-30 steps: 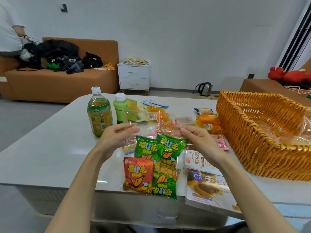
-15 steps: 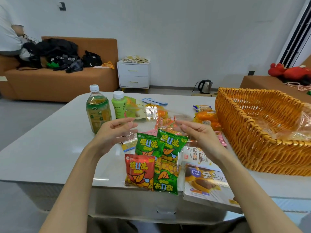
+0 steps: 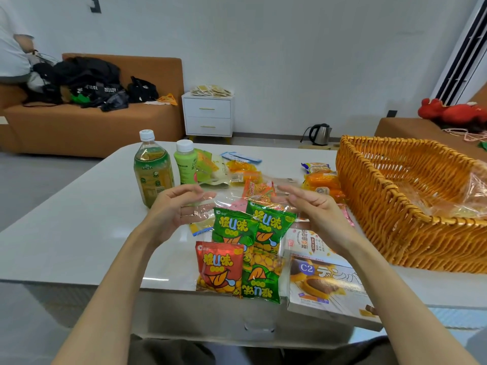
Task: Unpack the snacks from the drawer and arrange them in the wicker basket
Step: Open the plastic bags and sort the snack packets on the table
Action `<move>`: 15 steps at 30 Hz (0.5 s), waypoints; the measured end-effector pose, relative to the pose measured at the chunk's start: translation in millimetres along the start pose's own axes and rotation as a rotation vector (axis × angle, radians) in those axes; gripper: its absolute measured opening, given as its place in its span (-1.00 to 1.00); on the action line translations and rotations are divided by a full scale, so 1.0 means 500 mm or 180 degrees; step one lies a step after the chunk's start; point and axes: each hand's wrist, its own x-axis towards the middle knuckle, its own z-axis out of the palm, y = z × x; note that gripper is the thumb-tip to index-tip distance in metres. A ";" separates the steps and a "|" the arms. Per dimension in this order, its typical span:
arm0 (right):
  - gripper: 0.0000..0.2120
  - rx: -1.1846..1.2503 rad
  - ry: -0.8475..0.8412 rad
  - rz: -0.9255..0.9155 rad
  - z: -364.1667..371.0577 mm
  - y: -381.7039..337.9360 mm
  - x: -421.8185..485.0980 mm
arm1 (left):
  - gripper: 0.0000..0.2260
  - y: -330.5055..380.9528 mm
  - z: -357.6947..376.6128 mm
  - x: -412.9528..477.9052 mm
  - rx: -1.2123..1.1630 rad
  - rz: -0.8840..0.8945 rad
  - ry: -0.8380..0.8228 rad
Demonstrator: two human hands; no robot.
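Head view, the only one. Left hand [image 3: 181, 209] and right hand [image 3: 311, 214] hover palm to palm over the clear bag [image 3: 229, 204] of snack packets [image 3: 237, 230], near the front edge of the table [image 3: 79, 233]. Change over the last second: both hands were drawn in at the bag's top, fingertips together. Now the fingers have straightened and the hands stand a little wider apart. Each grip is slack and open, nothing clasped that I can see; film lies close against the left fingers. The packets, green with one red, lie in the bag on the table, none lifted. Biscuit box [image 3: 324, 280] lies just beside them on the right. Two bottles [image 3: 152, 169] stand behind the left hand, and more wrapped snacks are scattered beyond. Wicker basket [image 3: 395, 206] sits at the right, and only crumpled clear wrap shows inside. My reading: the bag's mouth has likely just been loosened, so emptying the packets comes next. Arranging has barely begun.
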 end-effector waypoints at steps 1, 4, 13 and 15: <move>-0.72 0.0000 0.0000 0.0003 0.001 -0.002 -0.001 | -0.93 0.001 0.002 -0.001 0.0018 0.0048 0.0041; -0.71 -0.0184 0.0150 -0.0186 0.005 -0.001 0.001 | -0.85 0.006 0.009 -0.007 0.0070 0.0186 0.0086; -0.82 -0.0075 0.0314 -0.0094 0.003 -0.003 0.004 | -0.92 0.002 0.002 -0.008 0.0072 0.0168 0.0066; -0.79 -0.0067 0.0276 -0.0120 0.003 -0.008 -0.001 | -0.87 0.000 0.005 -0.007 0.0010 0.0111 0.0079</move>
